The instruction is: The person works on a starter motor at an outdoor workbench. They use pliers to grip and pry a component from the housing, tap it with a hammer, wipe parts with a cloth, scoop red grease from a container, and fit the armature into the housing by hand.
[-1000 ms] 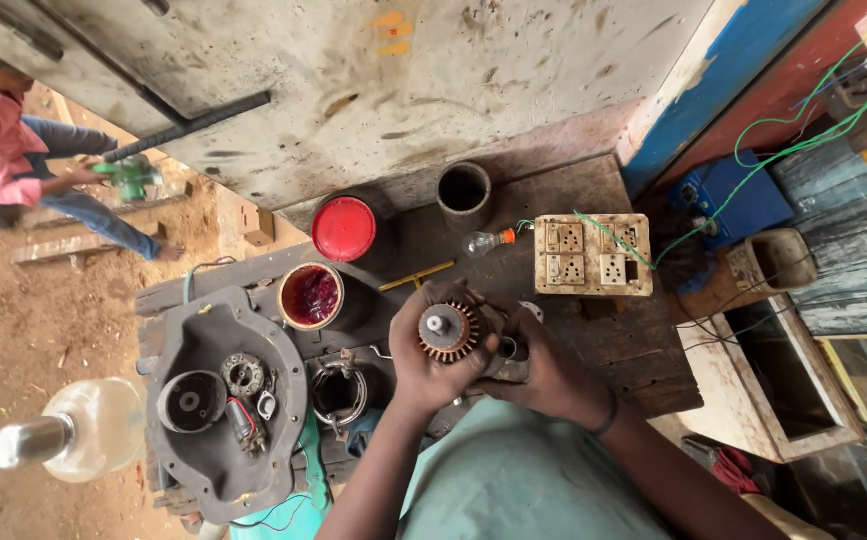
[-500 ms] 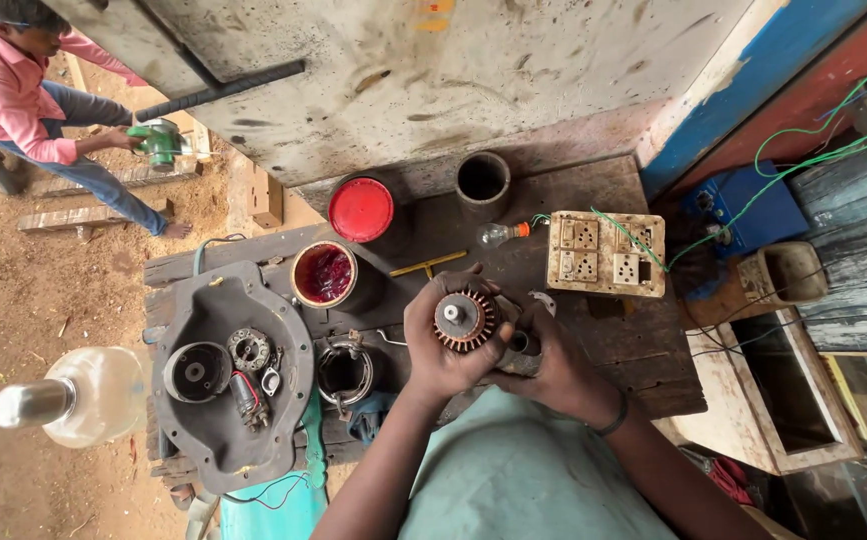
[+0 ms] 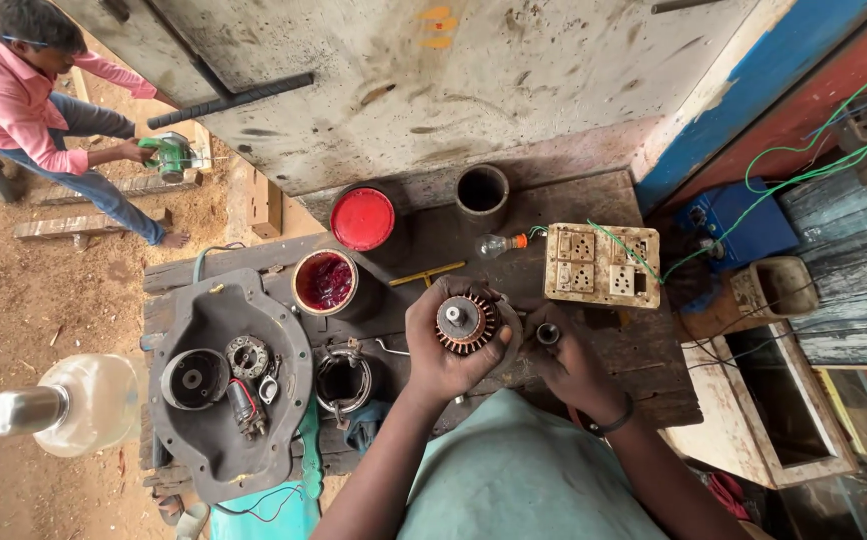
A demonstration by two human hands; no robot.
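a motor armature [image 3: 465, 323] w/ copper-coloured windings is held upright by the left hand [image 3: 443, 350], fingers curled shut round its body, shaft end facing up. it sits just above the bench edge, approx centre of view. the right hand [image 3: 571, 365] is closed at the armature's 3 o'clock side, w/ a small dark ring-shaped part [image 3: 547, 334] gripped at its fingertips; how tightly can't be told. a dark band is worn on that wrist.

on the dark wooden bench [image 3: 593, 200], from the armature: a tin of red liquid [image 3: 325, 282] is seen at 10 o'clock, a red-lidded can [image 3: 362, 219] at 11, an empty dark cup [image 3: 481, 190] at 12, a bulb [image 3: 498, 244] at 1 and a worn socket board [image 3: 601, 264] w/ green wire at 2. a yellow-handled tool [image 3: 427, 273] lies just past the armature at 11. a round metal can [image 3: 343, 380] is set at 8 o'clock, and a grey motor housing plate [image 3: 228, 385] w/ loose parts on it lies further out at 9. a glass bottle [image 3: 63, 405] is seen beyond that, off the bench. far at 10 o'clock another person in a pink shirt [image 3: 13, 95] is bent over a green power tool [image 3: 168, 155] on planks.
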